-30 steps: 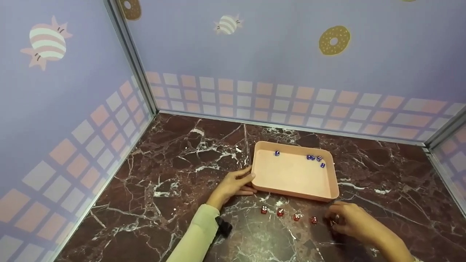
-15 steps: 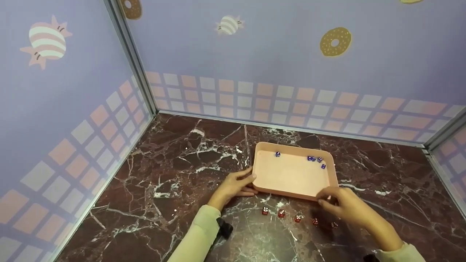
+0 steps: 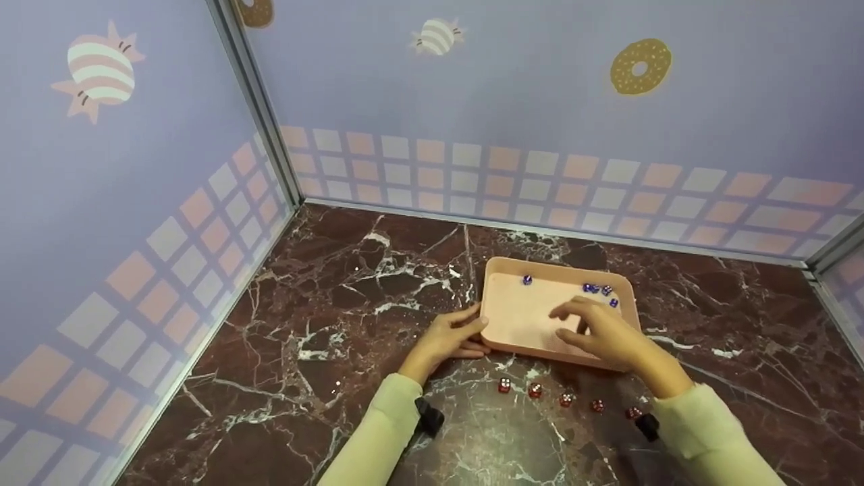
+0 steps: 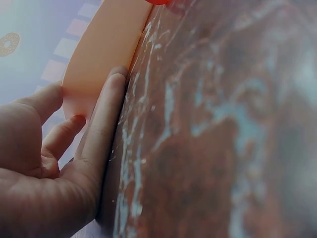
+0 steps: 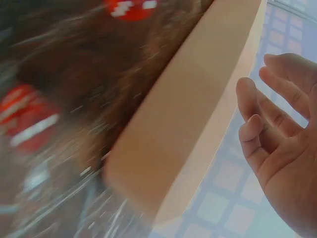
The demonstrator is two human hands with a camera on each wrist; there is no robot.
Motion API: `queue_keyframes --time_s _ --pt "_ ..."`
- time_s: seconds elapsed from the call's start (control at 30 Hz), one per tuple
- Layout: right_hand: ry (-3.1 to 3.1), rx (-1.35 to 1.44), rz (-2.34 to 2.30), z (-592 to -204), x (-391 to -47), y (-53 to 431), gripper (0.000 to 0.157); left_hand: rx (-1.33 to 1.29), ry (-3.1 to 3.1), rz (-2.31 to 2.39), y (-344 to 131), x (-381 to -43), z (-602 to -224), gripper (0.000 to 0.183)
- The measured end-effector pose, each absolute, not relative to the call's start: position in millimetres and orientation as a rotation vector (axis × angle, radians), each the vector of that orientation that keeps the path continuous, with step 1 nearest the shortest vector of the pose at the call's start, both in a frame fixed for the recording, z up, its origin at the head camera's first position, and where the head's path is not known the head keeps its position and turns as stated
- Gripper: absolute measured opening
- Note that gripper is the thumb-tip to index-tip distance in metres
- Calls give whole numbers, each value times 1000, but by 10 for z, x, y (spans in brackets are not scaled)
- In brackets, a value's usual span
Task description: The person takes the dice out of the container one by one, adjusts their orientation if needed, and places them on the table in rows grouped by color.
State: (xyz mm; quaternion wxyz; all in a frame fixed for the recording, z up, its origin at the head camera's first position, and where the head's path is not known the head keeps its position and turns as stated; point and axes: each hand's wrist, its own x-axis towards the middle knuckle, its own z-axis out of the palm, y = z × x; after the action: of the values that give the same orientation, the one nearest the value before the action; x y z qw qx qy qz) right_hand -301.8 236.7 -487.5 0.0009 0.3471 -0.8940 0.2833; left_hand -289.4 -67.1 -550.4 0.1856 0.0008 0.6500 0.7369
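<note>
A shallow peach tray [image 3: 514,316] lies on the marble table. My left hand [image 3: 449,337] touches its left side, fingers extended; in the left wrist view a finger lies low along the table against the tray wall [image 4: 101,49]. Over the tray hovers my right hand [image 3: 601,334], thumb and fingers spread apart and nothing between them. Inside, one blue die [image 3: 527,280] sits at the back left, and several more blue dice [image 3: 607,290] cluster at the back right. A row of several red dice [image 3: 566,399] stands in front of the tray.
Patterned panels enclose the table at the back [image 3: 526,101], the left [image 3: 101,202] and the right. The rightmost red die [image 3: 633,412] is right beside the black wrist camera [image 3: 648,426] on the right arm.
My right hand has moved from beside the rightmost red die, past the tray's front edge, to above its inside, its fingers spreading. The left hand stays at the tray's left side.
</note>
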Motion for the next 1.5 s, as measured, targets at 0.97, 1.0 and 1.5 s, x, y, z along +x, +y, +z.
queue_keyframes --time_s 0.97,1.0,1.5 --pt "-2977 281 506 -5184 -3825 1479 20 -14 1809 2073 -688 -2898 -5503 59" --pt "-2970 287 513 -5198 -3833 1464 17 -12 1811 2076 -697 -2895 -5504 59" --pt "-2939 394 539 -5260 -3702 1475 19 4 1809 2105 -676 -2900 -5530 58"
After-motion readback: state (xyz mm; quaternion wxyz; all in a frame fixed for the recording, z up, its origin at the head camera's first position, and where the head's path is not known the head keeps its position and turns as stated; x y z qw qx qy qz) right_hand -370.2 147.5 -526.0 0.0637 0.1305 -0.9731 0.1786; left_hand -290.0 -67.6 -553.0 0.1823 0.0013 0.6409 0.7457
